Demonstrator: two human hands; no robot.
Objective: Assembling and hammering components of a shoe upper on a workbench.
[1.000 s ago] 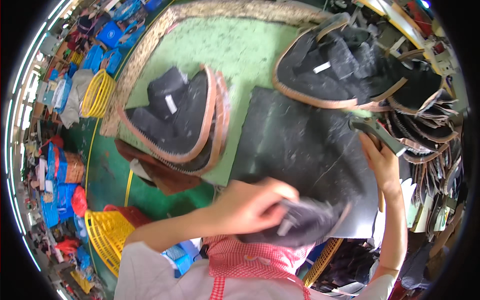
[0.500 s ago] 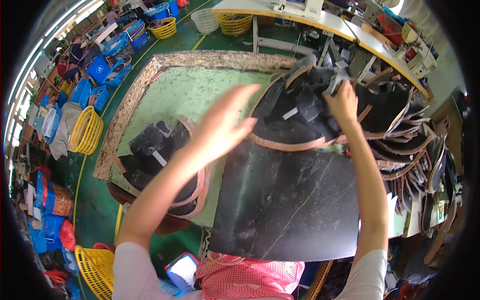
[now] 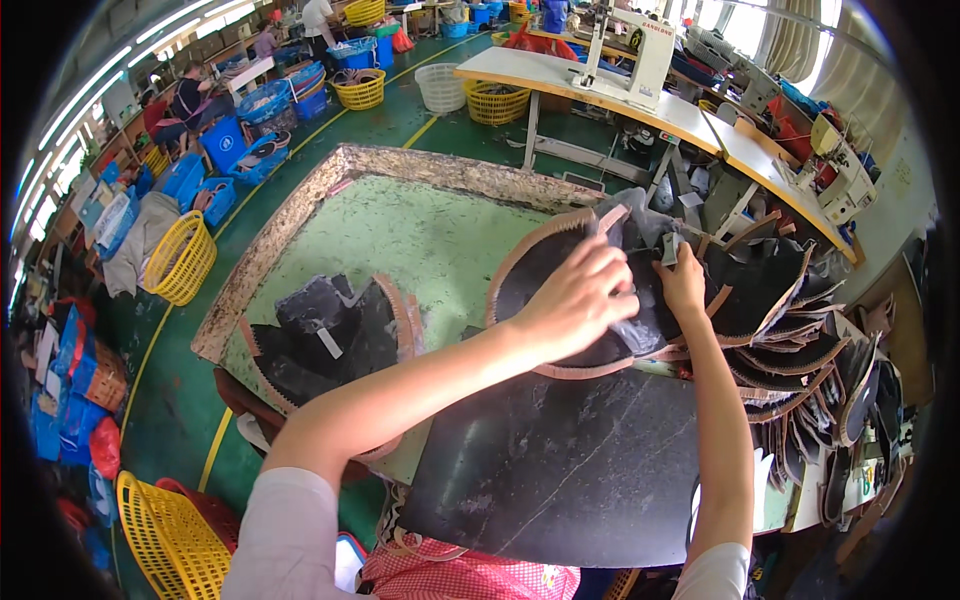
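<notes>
A black cut piece with a toothed tan rim (image 3: 512, 290), like a shoe upper, lies at the far right of the green tabletop. Over it, my left hand (image 3: 585, 300) has bent fingers closed at its upper tan edge; the fingertips are partly hidden. My right hand (image 3: 683, 283), just right of it, pinches a small pale grey piece (image 3: 671, 248) whose kind I cannot make out. Thin dark clear film lies crumpled between the hands. A similar black piece (image 3: 320, 340) with a white tag rests at the left, apart from both hands.
A dark stone slab (image 3: 560, 470) covers the table's near side. Stacked black pieces with tan rims (image 3: 790, 350) crowd the right. Beyond stands a white sewing table (image 3: 560, 72) with a machine (image 3: 650, 60). A worn raised rim (image 3: 270, 235) borders the tabletop; yellow baskets (image 3: 180, 258) stand leftward.
My left hand has moved right, from above the green tabletop onto the black piece, and its spread fingers have closed. My right hand keeps the small grey piece. The view has tilted up.
</notes>
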